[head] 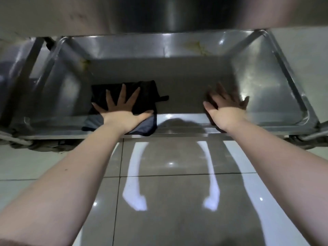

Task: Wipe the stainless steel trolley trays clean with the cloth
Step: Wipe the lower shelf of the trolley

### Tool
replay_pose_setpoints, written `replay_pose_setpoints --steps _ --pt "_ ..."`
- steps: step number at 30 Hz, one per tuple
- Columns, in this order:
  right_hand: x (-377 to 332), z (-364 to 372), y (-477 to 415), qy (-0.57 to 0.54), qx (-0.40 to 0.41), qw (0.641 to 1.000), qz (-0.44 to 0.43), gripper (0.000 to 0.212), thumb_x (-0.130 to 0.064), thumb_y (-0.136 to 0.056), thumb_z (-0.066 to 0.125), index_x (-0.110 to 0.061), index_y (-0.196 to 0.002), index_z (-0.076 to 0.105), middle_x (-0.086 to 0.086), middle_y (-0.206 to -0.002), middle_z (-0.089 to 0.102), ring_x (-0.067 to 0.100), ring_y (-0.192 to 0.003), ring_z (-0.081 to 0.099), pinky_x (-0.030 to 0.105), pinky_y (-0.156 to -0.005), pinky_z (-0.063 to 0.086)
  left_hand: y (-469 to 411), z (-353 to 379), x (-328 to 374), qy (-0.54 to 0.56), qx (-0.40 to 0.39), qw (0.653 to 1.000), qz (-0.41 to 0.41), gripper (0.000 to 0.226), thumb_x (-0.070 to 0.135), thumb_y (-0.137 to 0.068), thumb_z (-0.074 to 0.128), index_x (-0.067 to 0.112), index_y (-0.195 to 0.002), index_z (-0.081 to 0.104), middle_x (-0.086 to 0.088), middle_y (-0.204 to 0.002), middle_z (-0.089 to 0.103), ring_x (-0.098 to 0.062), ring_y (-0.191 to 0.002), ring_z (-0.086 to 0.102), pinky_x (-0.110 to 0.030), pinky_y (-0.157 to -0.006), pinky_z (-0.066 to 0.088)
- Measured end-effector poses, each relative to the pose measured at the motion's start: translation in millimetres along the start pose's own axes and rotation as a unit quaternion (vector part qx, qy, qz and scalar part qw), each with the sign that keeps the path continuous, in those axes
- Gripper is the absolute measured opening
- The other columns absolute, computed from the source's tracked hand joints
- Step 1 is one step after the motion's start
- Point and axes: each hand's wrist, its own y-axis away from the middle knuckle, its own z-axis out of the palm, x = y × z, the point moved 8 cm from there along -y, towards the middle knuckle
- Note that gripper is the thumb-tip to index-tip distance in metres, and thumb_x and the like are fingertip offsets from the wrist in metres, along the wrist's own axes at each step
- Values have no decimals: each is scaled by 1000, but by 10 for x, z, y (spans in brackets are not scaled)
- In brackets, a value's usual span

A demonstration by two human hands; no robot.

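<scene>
Currently the left hand point(122, 110) lies flat, fingers point(123, 93) splayed, pressing the dark cloth point(147, 93) at 8 o'clock of the lower tray point(186, 86), likely for broad wiping contact. The right hand point(225, 110), blurred with fingers apart, bears on the tray at 4 o'clock, probably bracing.

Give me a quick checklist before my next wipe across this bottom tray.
1. The cloth flat under the left hand: ok, spread fingers press it.
2. The cloth wholly inside the lower tray: not ok, its near edge drapes over the front rim.
3. The right hand braced on the tray: cannot tell, blurred.
4. Far wall clean: not ok, yellowish stain there.
5. Back-left corner clean: not ok, yellowish mark.
</scene>
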Motion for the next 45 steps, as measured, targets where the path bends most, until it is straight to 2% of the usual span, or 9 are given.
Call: replay_pose_setpoints --steps 4,8,11,14,19,28,33,41,45 --pt "-1168 74 9 -78 20 991 -105 56 -48 -101 36 -43 -153 17 -12 -164 5 23 -151 -7 46 -120 -4 66 47 151 36 11 999 22 99 102 -52 19 65 -141 -7 17 -161 -15 -35 -146 -20 -74 -101 -15" --pt "-1741 325 0 -138 -7 988 -69 54 -49 -103 28 -44 -154 11 -16 -163 0 20 -150 -12 46 -120 -9 101 86 -362 25 12 999 29 96 102 -54 20 68 -137 -12 19 -160 -18 -31 -145 -25 -72 -101 -18" --pt "-1997 415 38 -92 13 993 -78 53 -47 -103 26 -42 -154 13 -14 -164 2 20 -151 -10 50 -117 -14 129 67 -938 37 -2 999 6 94 102 -56 22 67 -137 -12 19 -160 -18 -33 -146 -24 -75 -103 -11" --pt "-2207 368 -78 -76 34 993 -89 52 -44 -104 26 -38 -155 16 -10 -164 6 23 -151 -6 51 -119 -9 154 23 -1105 36 -4 999 12 93 100 -58 23 67 -137 -12 19 -160 -18 -35 -146 -22 -76 -102 -7" --pt "-2257 495 -146 31 40 993 -109 56 -50 -102 24 -42 -154 8 -9 -165 2 30 -151 -3 55 -118 -7 85 60 -1186 56 2 998 13 93 102 -55 20 69 -136 -13 24 -157 -21 -28 -145 -27 -75 -102 -11" --pt "-2344 589 -121 78 12 985 -151 59 -63 -93 17 -57 -148 -4 -26 -159 -9 32 -150 -11 61 -114 -11 -945 -240 -1486 64 50 997 1 97 101 -56 21 63 -143 2 18 -162 -5 -34 -147 -17 -76 -102 -9" --pt "-2370 569 -102 80 5 984 -162 60 -65 -92 19 -58 -148 -2 -26 -160 -5 33 -150 -10 59 -115 -11 -1384 -376 -1444 55 18 998 -5 99 100 -60 24 58 -146 1 14 -163 -6 -39 -147 -15 -77 -101 -10" --pt "-2341 542 -82 72 1 985 -156 62 -71 -86 13 -61 -145 -2 -28 -159 -5 29 -150 -9 55 -117 -11 -79 -14 -1811 19 23 999 20 95 104 -51 7 68 -135 -19 22 -160 -14 -29 -148 -15 -73 -103 -7" --pt "-2373 541 -66 69 -2 985 -157 61 -70 -88 12 -60 -146 0 -26 -160 -4 30 -150 -10 56 -116 -13 -47 -17 -2090 31 -2 1000 -5 95 106 -48 11 72 -129 -24 27 -155 -23 -28 -147 -21 -76 -101 -6"
